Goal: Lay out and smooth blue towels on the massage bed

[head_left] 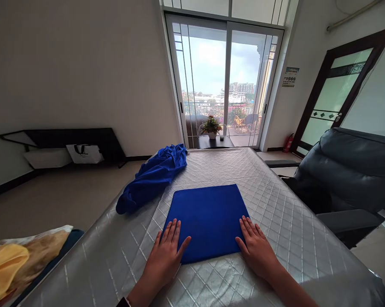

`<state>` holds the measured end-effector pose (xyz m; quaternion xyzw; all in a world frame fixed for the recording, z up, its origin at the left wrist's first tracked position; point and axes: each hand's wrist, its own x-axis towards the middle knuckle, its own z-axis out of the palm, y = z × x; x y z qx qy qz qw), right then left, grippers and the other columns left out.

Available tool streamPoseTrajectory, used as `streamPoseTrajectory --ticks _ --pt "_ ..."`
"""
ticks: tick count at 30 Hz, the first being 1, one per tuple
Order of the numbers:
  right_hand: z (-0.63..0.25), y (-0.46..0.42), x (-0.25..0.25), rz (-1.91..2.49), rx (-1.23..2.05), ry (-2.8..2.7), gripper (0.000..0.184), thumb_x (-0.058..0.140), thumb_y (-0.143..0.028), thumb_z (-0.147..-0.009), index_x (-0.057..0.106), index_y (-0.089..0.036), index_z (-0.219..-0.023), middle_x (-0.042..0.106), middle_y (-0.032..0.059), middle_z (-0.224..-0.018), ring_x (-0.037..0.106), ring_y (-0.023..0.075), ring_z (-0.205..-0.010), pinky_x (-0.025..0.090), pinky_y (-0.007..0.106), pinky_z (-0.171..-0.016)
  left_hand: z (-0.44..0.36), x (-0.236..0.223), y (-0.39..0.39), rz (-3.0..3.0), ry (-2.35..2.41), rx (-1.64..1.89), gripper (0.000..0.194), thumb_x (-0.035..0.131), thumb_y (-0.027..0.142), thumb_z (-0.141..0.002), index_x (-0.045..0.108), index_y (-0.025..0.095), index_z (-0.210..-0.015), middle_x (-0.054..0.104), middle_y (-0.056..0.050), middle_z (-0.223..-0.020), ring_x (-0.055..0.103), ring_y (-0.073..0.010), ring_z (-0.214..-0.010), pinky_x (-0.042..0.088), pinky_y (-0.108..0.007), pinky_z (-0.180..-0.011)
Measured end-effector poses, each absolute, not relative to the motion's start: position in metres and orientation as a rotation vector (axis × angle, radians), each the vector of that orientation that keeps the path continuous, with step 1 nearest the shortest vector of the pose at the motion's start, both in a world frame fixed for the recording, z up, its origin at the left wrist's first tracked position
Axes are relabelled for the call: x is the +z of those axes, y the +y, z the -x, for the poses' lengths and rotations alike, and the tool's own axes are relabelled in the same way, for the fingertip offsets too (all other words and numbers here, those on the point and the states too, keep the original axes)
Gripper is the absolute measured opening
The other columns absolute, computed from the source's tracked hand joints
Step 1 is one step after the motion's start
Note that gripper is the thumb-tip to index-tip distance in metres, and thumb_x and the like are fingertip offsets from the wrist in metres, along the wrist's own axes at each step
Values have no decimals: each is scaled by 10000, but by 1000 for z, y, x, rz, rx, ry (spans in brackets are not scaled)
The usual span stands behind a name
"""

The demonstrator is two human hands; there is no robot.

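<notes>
A blue cloth (210, 221), folded into a flat rectangle, lies on the silver quilted cover (269, 204) in front of me. My left hand (167, 251) rests on its near left edge, fingers stretched and thumb out to the side. Over the right edge lies my right hand (255, 247), also flat with its fingers pointing forward. Neither hand grasps anything. Beyond and to the left, a crumpled blue cloth (156, 177) is heaped near the cover's left edge.
Yellow and tan fabric (7, 268) lies at the lower left. A dark armchair (355, 170) stands to the right. At the far end, a potted plant (212, 126) sits on a small dark table before glass doors. A low black rack (74, 143) holds bags by the left wall.
</notes>
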<state>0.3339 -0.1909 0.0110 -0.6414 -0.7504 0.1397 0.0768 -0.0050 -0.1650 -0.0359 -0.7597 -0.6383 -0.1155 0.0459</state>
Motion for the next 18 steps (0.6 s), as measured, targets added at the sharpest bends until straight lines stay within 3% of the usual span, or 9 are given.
streamPoseTrajectory --ticks 11,18 --pt "-335 -191 12 1924 426 -2262 734 151 -616 -1060 159 -158 -1634 87 12 -1703 58 197 -1586 69 409 -1299 14 -52 -161 2330 -1888 -427 809 193 697 -1003 259 181 -1623 338 -127 -1672 289 -304 -1552 249 -569 -1245" --pt "-334 -191 10 1917 433 -2250 738 176 -617 -1059 181 -151 -1631 102 16 -1701 70 201 -1587 70 414 -1300 21 -53 -160 2383 -1788 -383 721 199 630 -1028 327 225 -1611 370 -127 -1660 285 -301 -1555 288 -583 -1226"
